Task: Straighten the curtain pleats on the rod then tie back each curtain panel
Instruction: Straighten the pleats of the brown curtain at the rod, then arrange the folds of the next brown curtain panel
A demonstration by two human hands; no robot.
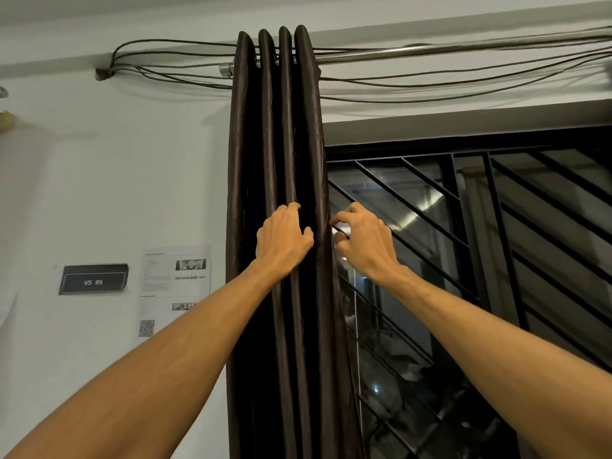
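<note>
A dark brown curtain panel (281,134) hangs bunched in several narrow pleats from a metal rod (430,52) near the ceiling. My left hand (281,241) grips a middle pleat, its fingertips tucked into the fold and the thumb lying on the neighbouring pleat. Just to the right, my right hand (366,241) is curled at the curtain's right edge and pinches a thin dark edge or cord there. Both hands are at about mid height of the panel. The panel's bottom is out of frame.
Loose black cables (430,81) sag along the wall just under the rod. A window with a black diagonal metal grille (480,243) fills the right. On the white wall at the left hang a dark "WS 05" sign (93,279) and a printed sheet (175,286).
</note>
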